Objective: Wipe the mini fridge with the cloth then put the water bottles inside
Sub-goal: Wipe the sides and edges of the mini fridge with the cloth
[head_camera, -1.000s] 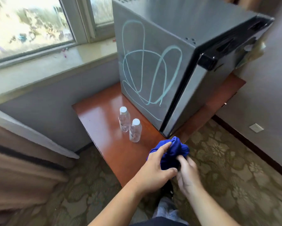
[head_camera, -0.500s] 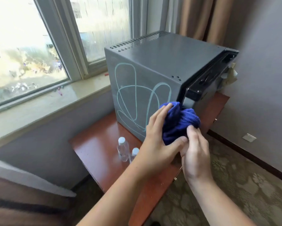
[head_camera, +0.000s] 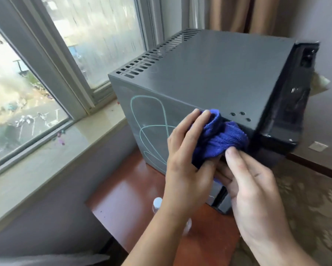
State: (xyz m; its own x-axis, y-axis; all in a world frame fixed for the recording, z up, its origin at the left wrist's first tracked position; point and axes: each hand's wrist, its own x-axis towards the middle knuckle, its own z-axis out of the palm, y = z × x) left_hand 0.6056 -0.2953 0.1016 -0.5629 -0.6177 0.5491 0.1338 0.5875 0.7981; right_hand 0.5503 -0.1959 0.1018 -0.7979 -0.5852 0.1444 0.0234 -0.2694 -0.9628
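Change noted: a second ago the cloth (head_camera: 219, 143) was bunched low over the table (head_camera: 126, 198) edge; both hands have since carried it up, and it now sits against the upper front corner of the mini fridge's (head_camera: 219, 77) side panel, just under the top edge. Left hand (head_camera: 186, 166) grips the bundle, fingers curled over its top. Right hand (head_camera: 257, 192) lies with fairly straight fingers against the lower edge; thumb hidden, so I cannot tell whether it pinches. The pale scribble marks (head_camera: 148, 120) on the side panel look intact, so I judge that wiping is only starting. Water bottles (head_camera: 158, 201) stand on the table beside the fridge, mostly hidden behind my left forearm, only one cap clear. Door appears closed; loading is not yet begun.
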